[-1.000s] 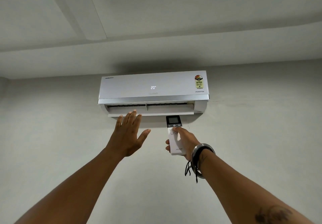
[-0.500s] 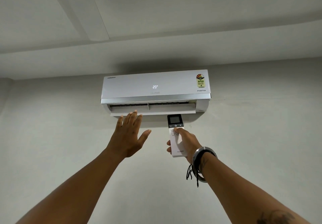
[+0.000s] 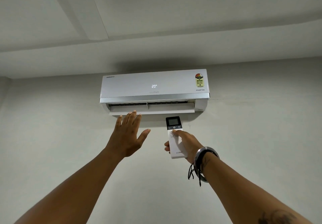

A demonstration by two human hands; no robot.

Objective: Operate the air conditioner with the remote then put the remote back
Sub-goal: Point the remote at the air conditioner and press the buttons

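Note:
A white wall-mounted air conditioner (image 3: 154, 86) hangs high on the wall, its display reading 20 and its lower flap open. My right hand (image 3: 187, 142) grips a white remote (image 3: 175, 136) with a dark screen, pointed up at the unit, thumb resting on its buttons. My left hand (image 3: 128, 136) is raised flat with fingers spread just below the left part of the flap, holding nothing.
A plain grey wall (image 3: 261, 136) surrounds the unit, and a ceiling (image 3: 174, 23) with a beam runs above it. Bangles and a black thread sit on my right wrist (image 3: 203, 161).
The view has shifted slightly. Both hands stay raised in nearly the same places under the unit, and the display still reads 20.

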